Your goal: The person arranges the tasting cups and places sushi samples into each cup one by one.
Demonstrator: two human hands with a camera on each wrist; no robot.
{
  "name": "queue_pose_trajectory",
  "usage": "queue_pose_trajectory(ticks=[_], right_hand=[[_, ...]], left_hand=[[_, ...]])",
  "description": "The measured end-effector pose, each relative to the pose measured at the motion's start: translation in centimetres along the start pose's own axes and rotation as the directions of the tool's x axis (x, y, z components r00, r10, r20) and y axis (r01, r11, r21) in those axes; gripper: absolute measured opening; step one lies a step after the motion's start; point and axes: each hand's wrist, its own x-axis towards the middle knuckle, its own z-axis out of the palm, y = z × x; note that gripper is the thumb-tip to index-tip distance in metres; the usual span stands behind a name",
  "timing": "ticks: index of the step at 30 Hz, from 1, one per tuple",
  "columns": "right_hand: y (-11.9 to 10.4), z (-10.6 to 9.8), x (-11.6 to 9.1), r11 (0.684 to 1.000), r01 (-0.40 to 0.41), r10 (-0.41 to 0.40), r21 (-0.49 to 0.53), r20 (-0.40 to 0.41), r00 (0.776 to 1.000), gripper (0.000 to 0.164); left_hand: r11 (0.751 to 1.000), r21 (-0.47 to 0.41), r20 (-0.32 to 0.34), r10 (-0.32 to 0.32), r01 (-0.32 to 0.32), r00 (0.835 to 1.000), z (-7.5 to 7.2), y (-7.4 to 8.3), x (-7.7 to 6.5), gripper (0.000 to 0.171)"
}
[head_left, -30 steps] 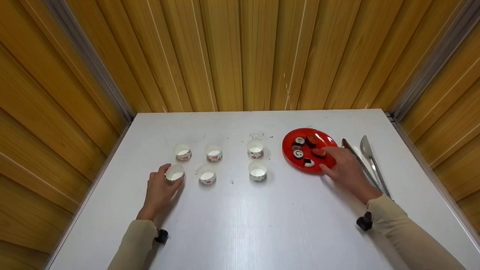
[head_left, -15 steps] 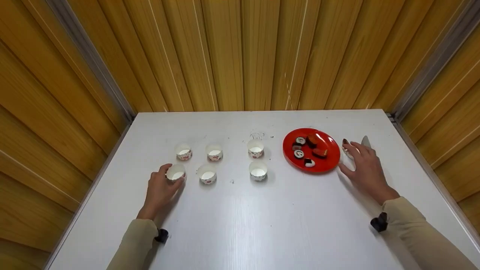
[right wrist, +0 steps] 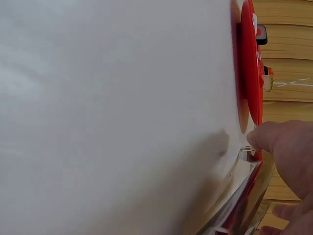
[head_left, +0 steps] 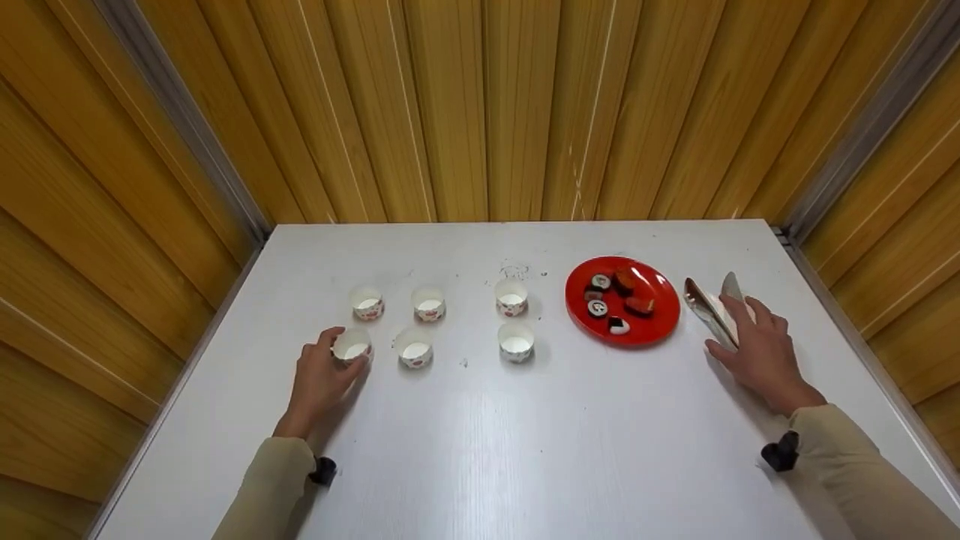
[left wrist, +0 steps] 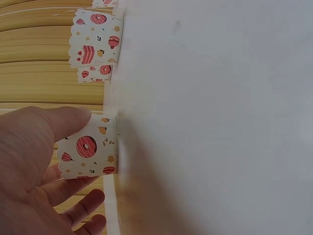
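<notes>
At the near left of the table my left hand [head_left: 319,382] pinches a white paper baking cup [head_left: 352,345] between thumb and fingers. Pink donut and cake prints show on that cup [left wrist: 88,147] in the left wrist view. My right hand [head_left: 766,360] is over two shiny metal utensils, its fingers spread and slightly bent. The left utensil [head_left: 697,296] has a spoon-like end; the right one [head_left: 731,285] ends in a flat, rounded blade. My hand covers their lower parts. In the right wrist view, the thumb [right wrist: 266,137] lies close to the utensils [right wrist: 234,210]; contact is unclear.
Several more paper cups [head_left: 415,351] stand in two rows across the left and middle of the white table [head_left: 480,435]. A red plate [head_left: 652,334] with several sushi pieces [head_left: 639,306] sits left of the utensils. Wood-look panels [head_left: 517,112] enclose the back and sides.
My right hand has moved right, from the sushi on the red plate to over the metal utensils. My left hand stays on the same paper cup.
</notes>
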Motion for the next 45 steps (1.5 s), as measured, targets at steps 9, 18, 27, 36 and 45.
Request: queue_pose_trajectory(ticks=[9, 18, 27, 36, 45], right_hand=[[1.4, 0.0, -0.3, 0.999, -0.013, 0.011, 0.048, 0.05, 0.999, 0.083], [1.9, 0.0, -0.5, 0.998, 0.019, -0.022, 0.062, 0.044, 0.999, 0.079], [2.1, -0.1, -0.7, 0.998, -0.001, -0.006, 0.07, 0.092, 0.996, 0.078], [2.3, -0.2, -0.6, 0.998, -0.015, 0.009, 0.058, 0.109, 0.994, 0.077], [2.2, -1.2, -0.6, 0.999, -0.024, 0.021, 0.036, 0.076, 0.997, 0.069]], left_hand=[[1.0, -0.001, 0.013, -0.011, 0.011, 1.0, 0.0, -0.1, 0.0, 0.067], [1.0, 0.003, 0.021, -0.03, 0.03, 0.999, 0.0, -0.2, 0.1, 0.068], [1.0, -0.002, 0.026, -0.03, 0.03, 0.999, 0.0, -0.1, 0.0, 0.067], [1.0, -0.01, 0.024, -0.026, 0.026, 0.999, 0.0, -0.2, 0.1, 0.067], [1.0, -0.007, 0.008, -0.005, 0.005, 1.0, 0.1, -0.2, -0.2, 0.067]])
